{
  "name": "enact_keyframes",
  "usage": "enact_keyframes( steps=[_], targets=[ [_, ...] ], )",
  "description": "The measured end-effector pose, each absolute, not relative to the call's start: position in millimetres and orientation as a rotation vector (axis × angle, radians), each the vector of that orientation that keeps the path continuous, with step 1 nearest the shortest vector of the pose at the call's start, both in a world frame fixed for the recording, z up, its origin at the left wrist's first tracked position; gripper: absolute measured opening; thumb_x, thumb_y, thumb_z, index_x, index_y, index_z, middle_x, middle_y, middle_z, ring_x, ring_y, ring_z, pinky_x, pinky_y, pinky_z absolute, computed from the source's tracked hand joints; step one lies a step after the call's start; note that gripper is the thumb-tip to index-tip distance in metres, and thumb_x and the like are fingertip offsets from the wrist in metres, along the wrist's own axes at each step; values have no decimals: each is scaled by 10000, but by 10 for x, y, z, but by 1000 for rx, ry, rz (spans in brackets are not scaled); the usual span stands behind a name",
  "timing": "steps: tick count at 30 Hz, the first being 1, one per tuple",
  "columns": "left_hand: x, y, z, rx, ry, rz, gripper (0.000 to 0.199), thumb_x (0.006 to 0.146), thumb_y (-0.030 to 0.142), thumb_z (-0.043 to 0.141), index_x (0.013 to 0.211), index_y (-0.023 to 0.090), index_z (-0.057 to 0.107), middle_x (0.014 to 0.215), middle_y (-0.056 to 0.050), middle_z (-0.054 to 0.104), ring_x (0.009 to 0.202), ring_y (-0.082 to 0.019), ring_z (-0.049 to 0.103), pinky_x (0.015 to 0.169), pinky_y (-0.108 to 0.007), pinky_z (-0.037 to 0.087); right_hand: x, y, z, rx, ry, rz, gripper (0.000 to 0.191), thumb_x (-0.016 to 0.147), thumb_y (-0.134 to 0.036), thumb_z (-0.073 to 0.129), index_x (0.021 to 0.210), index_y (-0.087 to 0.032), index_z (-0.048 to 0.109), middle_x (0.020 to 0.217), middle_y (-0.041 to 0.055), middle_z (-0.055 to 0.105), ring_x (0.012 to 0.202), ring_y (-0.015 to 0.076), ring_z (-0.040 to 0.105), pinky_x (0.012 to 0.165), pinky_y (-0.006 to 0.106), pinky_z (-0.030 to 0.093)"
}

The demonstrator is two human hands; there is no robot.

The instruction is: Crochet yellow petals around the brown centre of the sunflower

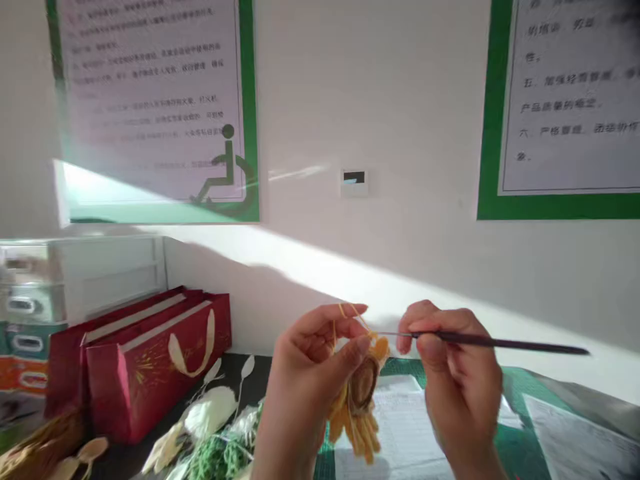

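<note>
A yellow crocheted flower (367, 432) with a round brown centre is pinched between the thumb and fingers of my left hand (320, 367), its petals hanging down. Yellow yarn (334, 330) loops over the raised index finger of that hand. My right hand (457, 373) grips a crochet hook (490, 343) with a dark handle, held nearly level. The hook's thin metal tip points left and meets the flower's upper edge, where a small yellow loop shows; whether the yarn is caught on it cannot be made out.
Red gift bags (150, 360) stand at the left beside stacked drawers (33, 307). Green yarn (217, 457) and pale leaf-like pieces (210, 410) lie at the lower left. Papers (400, 433) rest on a green mat (520, 443). Behind is a wall with posters (150, 100).
</note>
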State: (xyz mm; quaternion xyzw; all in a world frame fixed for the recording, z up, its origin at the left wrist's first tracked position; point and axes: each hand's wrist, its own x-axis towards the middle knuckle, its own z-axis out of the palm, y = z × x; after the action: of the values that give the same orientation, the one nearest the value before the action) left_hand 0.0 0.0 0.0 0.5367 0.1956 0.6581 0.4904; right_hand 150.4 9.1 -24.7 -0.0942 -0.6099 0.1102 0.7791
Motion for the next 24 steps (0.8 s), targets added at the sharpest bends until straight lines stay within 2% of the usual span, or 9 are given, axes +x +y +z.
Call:
enact_keyframes(
  steps=[4,7,9,16,20,24],
  targets=[
    [-17,-7,12,1230,443,1462,136,749,133,897,861,187,840,758,-17,775,695,-106,707,654,-161,583,1451,193,-198,-201,-1168,672,206,1012,-346,610,845,-227,629,734,-24,588,638,105,528,622,260,423],
    [18,-10,24,1168,410,1406,127,758,117,887,852,175,825,803,-49,816,754,-148,760,726,-213,615,1387,229,-190,-208,-1122,979,301,964,-404,677,757,-216,566,681,-31,571,631,105,516,622,249,430],
    [48,-9,22,1158,398,1403,143,763,128,888,880,178,822,838,-70,832,775,-167,774,768,-250,625,1356,238,-195,-199,-1115,1057,324,941,-402,711,743,-215,534,683,-35,575,648,103,519,633,239,439],
    [70,-13,-5,1101,454,1464,266,756,192,909,1009,197,826,925,-86,831,844,-194,773,777,-268,622,1337,260,-242,-164,-1176,925,284,974,-354,674,778,-227,513,742,-35,592,681,106,544,636,229,450],
    [68,-6,2,1030,399,1447,268,722,172,926,970,190,826,855,-60,810,786,-183,766,752,-260,620,1312,275,-296,-115,-1261,801,173,1009,-294,626,863,-247,546,813,-32,610,726,109,583,665,241,482],
    [78,-15,13,1024,400,1487,276,688,121,935,935,183,829,773,-24,769,733,-154,744,724,-235,611,1286,281,-305,-111,-1261,657,119,1006,-265,623,904,-252,565,823,-34,607,720,102,584,630,229,486]
  ],
)
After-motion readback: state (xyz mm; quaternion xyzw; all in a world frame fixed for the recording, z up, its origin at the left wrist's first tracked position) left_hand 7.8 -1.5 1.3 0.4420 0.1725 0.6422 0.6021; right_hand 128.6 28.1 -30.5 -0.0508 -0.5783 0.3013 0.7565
